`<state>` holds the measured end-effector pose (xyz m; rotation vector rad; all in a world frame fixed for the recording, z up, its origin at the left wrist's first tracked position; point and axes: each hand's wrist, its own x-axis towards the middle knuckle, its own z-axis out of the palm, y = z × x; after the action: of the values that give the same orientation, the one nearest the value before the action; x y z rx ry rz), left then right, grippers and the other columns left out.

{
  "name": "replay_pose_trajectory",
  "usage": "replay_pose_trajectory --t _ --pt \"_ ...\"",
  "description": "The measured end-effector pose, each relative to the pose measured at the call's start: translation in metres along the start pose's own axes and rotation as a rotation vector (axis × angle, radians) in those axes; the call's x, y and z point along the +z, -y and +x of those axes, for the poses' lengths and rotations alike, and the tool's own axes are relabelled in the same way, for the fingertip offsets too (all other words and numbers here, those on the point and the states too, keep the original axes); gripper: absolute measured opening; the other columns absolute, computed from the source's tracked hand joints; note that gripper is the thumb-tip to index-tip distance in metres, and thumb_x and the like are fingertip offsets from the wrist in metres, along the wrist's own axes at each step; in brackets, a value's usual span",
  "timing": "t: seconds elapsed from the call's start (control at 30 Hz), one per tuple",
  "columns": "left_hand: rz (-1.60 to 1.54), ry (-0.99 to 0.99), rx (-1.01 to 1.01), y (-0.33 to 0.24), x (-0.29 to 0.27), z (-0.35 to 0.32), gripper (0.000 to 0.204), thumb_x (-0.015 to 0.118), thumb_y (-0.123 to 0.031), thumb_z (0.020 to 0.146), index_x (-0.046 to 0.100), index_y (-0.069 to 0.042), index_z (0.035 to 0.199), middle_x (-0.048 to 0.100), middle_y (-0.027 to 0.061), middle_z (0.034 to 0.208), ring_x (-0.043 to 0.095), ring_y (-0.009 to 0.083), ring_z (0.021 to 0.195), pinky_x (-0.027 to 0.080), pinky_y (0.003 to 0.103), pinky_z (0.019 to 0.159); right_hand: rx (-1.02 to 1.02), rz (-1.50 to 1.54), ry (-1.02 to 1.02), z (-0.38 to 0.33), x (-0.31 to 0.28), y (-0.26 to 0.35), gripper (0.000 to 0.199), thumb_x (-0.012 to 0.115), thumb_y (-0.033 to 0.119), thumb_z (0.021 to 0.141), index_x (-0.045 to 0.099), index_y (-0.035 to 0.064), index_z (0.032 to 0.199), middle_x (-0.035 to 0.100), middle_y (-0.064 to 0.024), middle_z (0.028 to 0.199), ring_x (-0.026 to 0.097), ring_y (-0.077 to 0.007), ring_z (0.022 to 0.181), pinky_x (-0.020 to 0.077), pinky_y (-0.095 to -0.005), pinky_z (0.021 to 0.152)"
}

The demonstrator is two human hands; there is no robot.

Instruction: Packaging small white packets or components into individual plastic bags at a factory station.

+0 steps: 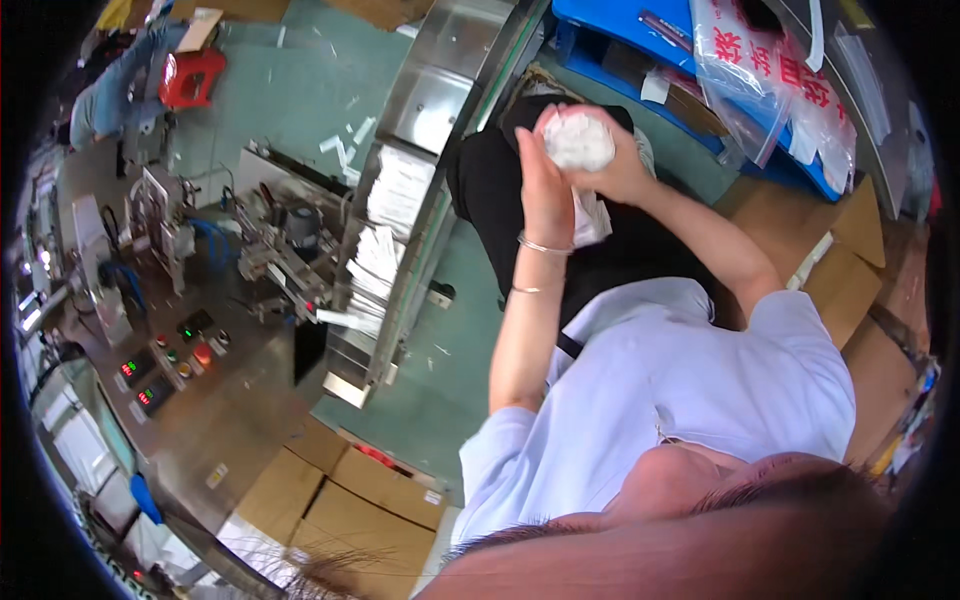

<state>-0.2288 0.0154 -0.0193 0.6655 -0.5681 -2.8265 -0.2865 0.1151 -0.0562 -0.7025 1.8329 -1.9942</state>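
My two hands meet over my lap, around a bundle of small white packets or slips (578,142). My left hand (547,190) presses along the bundle's left side, palm inward and fingers pointing up. From the other side, my right hand (624,168) wraps round it with curled fingers. Below the hands, more white pieces (592,222) hang against my dark trousers; whether they belong to the bundle I cannot tell. To the left, a metal trough (432,108) carries a row of flat white packets (375,275), the lower ones lying loosely.
A machine (300,230) with a lit control panel (165,365) stands beyond the trough. A blue crate (640,30) with a red-printed clear bag (770,80) is at upper right. Cardboard boxes (365,510) lie below left; an open carton (830,250) stands right. A red stool (192,78) is far left.
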Motion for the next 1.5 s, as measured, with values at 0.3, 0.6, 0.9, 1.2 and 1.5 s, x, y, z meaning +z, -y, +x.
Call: replay_pose_trajectory --t 0.3,0.6,0.9,1.2,1.5 --pt "1.344 -0.517 0.413 0.025 -0.055 -0.089 0.02 0.062 -0.018 0.084 0.051 -0.002 0.088 0.05 0.0 0.068 0.048 0.0127 0.057 0.042 0.026 0.053 0.253 -0.143 0.377 0.003 -0.05 0.055 0.059 0.072 0.002 0.059 0.05 0.0053 0.113 0.057 -0.0053 0.106 0.054 -0.0129 0.099 0.042 -0.0289 0.089" --pt "1.133 -0.47 0.312 0.07 -0.08 -0.085 0.016 0.056 -0.013 0.087 0.056 0.002 0.086 0.056 0.0058 0.069 0.054 0.012 0.061 0.043 0.025 0.055 0.156 -0.605 0.626 -0.023 -0.002 0.072 0.051 0.074 0.011 0.059 0.051 0.0048 0.104 0.061 -0.0135 0.094 0.061 -0.0276 0.087 0.0482 -0.033 0.074" --pt "0.855 -0.524 0.544 0.073 -0.086 -0.096 0.011 0.055 -0.007 0.086 0.059 0.003 0.084 0.056 0.0076 0.068 0.053 0.0146 0.058 0.042 0.025 0.053 -0.329 -1.321 0.768 -0.035 0.021 0.014 0.034 0.068 0.013 0.06 0.053 0.0042 0.089 0.056 -0.0098 0.083 0.058 -0.0241 0.077 0.0454 -0.0338 0.06" --pt "1.027 -0.513 0.809 0.066 -0.085 -0.093 0.007 0.06 -0.004 0.082 0.06 0.004 0.082 0.055 0.0069 0.069 0.052 0.0123 0.056 0.042 0.023 0.052 -0.669 -1.499 1.039 -0.025 0.031 0.02 0.032 0.066 0.017 0.063 0.053 0.0034 0.089 0.052 -0.0084 0.086 0.057 -0.0212 0.079 0.0442 -0.0315 0.061" --pt "1.315 -0.425 0.845 0.056 -0.087 -0.086 0.009 0.064 -0.001 0.074 0.055 0.002 0.074 0.056 0.012 0.076 0.054 0.0184 0.064 0.042 0.025 0.054 -0.244 -1.613 0.875 -0.023 0.05 0.01 0.03 0.066 0.014 0.063 0.053 0.0031 0.088 0.048 -0.0097 0.089 0.055 -0.0221 0.081 0.0426 -0.0327 0.063"
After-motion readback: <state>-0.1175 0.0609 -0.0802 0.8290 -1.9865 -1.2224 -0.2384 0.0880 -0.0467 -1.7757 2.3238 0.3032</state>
